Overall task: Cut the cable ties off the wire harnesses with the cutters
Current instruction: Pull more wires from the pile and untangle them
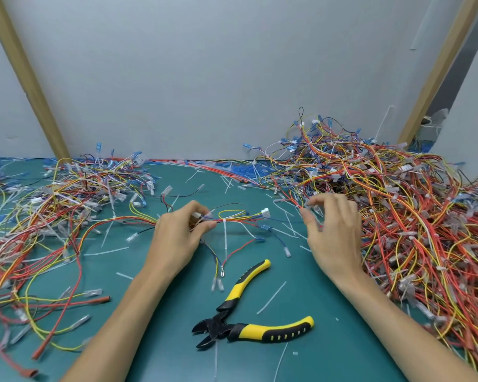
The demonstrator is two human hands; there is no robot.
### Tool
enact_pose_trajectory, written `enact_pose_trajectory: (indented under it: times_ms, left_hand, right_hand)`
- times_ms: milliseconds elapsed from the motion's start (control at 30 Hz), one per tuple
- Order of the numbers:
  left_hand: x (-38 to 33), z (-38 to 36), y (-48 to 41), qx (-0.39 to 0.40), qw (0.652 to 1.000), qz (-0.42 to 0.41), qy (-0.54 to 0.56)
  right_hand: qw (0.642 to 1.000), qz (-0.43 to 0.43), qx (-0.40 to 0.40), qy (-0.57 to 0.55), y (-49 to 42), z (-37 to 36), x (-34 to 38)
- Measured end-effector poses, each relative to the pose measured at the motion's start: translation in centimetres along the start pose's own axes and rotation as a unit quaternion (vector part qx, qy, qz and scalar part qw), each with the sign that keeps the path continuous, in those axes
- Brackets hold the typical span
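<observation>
My left hand (177, 238) pinches a wire harness (238, 217) of red, blue and yellow wires just above the green mat. A white cable tie (225, 235) wraps that harness right of my fingers, its tail hanging down. My right hand (333, 230) hovers at the edge of the big harness pile (398, 205), fingers loosely curled over some red wires; I cannot tell whether it grips any. The yellow-and-black cutters (243, 312) lie on the mat between my forearms, jaws open and pointing left, held by neither hand.
A second heap of harnesses (66, 205) spreads over the left side of the green mat (160, 321). Several cut white tie pieces (271, 297) lie scattered around the cutters. A grey wall (204, 78) with wooden posts closes off the back.
</observation>
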State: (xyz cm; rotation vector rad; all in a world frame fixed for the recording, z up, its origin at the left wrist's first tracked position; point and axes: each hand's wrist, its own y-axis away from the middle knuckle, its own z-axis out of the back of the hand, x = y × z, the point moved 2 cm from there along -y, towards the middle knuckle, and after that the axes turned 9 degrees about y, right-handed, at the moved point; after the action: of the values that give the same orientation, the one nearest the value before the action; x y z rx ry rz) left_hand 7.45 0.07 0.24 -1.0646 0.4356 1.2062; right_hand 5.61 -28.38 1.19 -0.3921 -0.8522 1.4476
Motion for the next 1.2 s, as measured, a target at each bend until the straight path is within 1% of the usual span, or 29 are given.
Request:
enact_pose_trajectory:
  times_ms: [67,133,200,267,333,433,567,733,1033,1200]
  left_hand:
    - [-0.4,-0.3,0.1,0.005,0.999,0.006,0.040]
    - [-0.8,-0.8,0.3,0.021,0.997,0.013,0.074]
    - [-1.3,-1.4,0.4,0.051,0.994,0.022,0.093]
    - [-1.7,-1.8,0.5,0.094,0.987,0.028,0.124]
    - [-1.9,-1.8,0.5,0.113,0.982,0.028,0.149]
    - [-2.0,-1.6,0.5,0.083,0.987,0.028,0.135]
    - [-1.9,-1.7,0.3,0.033,0.994,0.054,0.089]
    - [-2.2,-1.6,0.3,0.053,0.998,0.044,0.012]
    - [-1.5,-0.8,-0.2,0.067,0.994,0.070,-0.043]
    - [-1.6,-0.8,-0.1,0.050,0.993,0.073,-0.075]
  right_hand:
    - [0.997,0.074,-0.025,-0.012,0.4,0.7,1.8]
    - [0.988,0.150,0.011,-0.037,1.3,0.5,4.0]
    - [0.978,0.191,0.068,-0.042,2.1,-0.3,5.4]
    - [0.975,0.185,0.110,-0.047,2.3,-0.9,5.6]
    - [0.977,0.170,0.114,-0.054,2.0,-1.1,5.1]
    - [0.981,0.167,0.088,-0.050,1.8,-1.1,4.7]
    - [0.984,0.150,0.076,-0.051,1.7,-1.3,4.6]
    - [0.986,0.147,0.072,-0.038,1.7,-1.4,4.4]
    - [0.985,0.161,0.065,-0.026,1.8,-1.4,4.6]
    - [0.982,0.170,0.075,-0.020,1.8,-1.3,4.7]
